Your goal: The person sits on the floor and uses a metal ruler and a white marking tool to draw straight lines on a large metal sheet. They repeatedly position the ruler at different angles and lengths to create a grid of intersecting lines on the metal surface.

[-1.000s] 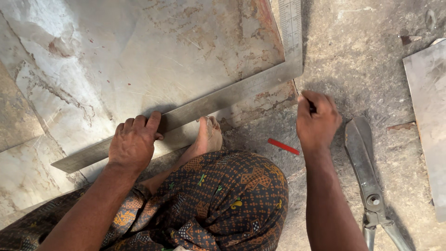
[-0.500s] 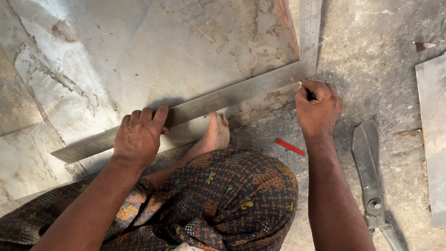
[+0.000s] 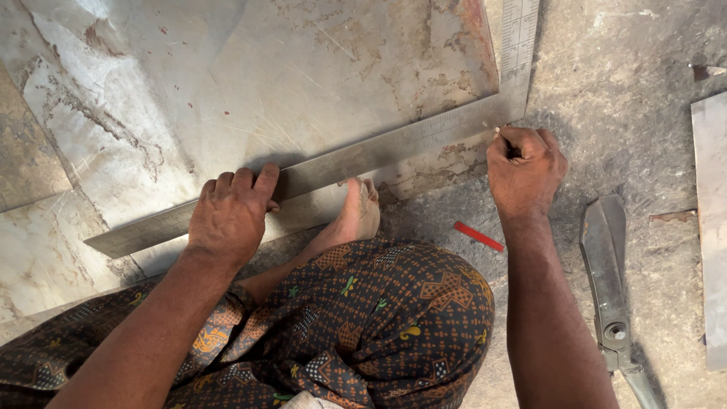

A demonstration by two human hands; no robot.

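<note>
While the left hand (image 3: pixel 231 216) pressed fingers flat on the steel square (image 3: pixel 363 155), the right hand (image 3: pixel 526 163) pinched a scriber at the metal sheet (image 3: pixel 250 83) edge — looser pressure might skew the line

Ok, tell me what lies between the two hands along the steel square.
In the head view, a bare foot rests against the steel square, between the left hand and the right hand.

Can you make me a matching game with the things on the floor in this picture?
Things:
1. metal square
2. red pencil
3. metal shears
4. metal sheet

Places:
A. lying right of the right hand's arm
B. pressed down by the left hand
C. on the floor between the foot and the right arm
D. under the square

Pairs: 1-B, 2-C, 3-A, 4-D
</note>
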